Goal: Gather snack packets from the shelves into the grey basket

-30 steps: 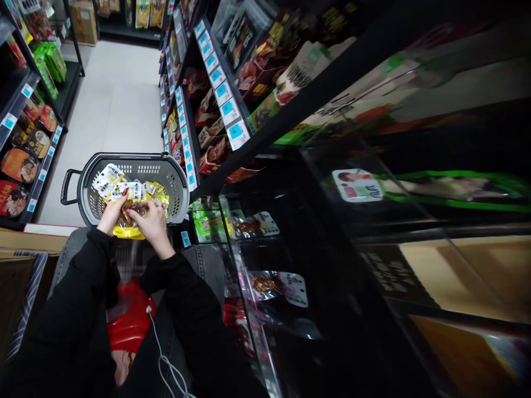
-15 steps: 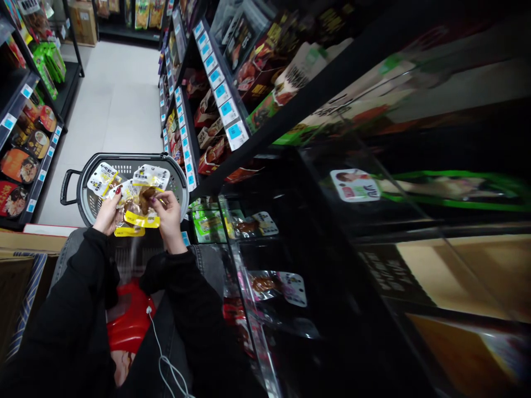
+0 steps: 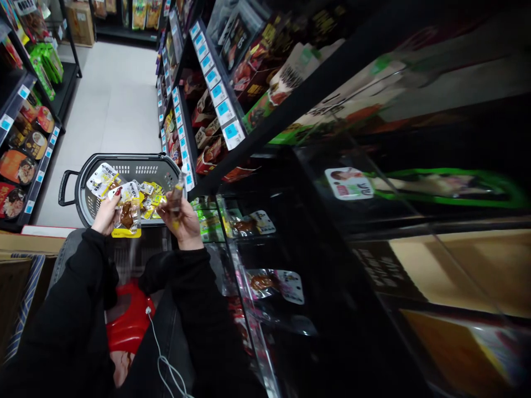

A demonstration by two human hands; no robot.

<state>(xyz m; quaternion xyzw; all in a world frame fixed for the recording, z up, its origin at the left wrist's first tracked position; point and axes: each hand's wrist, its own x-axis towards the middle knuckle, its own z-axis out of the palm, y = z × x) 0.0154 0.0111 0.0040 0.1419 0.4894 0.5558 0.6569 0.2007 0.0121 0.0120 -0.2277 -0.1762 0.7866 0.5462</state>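
A grey shopping basket [image 3: 83, 182] with a black handle stands on the aisle floor in front of me, with several yellow and white snack packets [image 3: 146, 193] inside. My left hand [image 3: 106, 214] is closed on one such packet [image 3: 124, 213] at the basket's near rim. My right hand [image 3: 181, 215] is closed on another packet [image 3: 176, 194], held edge-on and upright to the right of the basket, close to the shelf edge.
Dark shelves [image 3: 265, 138] with blue price tags [image 3: 230, 131] and packaged food run along the right; lower shelves hold hanging meat packets [image 3: 274, 283]. More shelving [image 3: 25, 138] lines the left. A red stool [image 3: 130, 320] is under me. Pale floor [image 3: 116, 99] stretches ahead.
Both hands lifted packets from the basket together. The right hand has since carried one packet rightward toward the shelf and turned it edge-on; the left hand keeps its packet over the basket.
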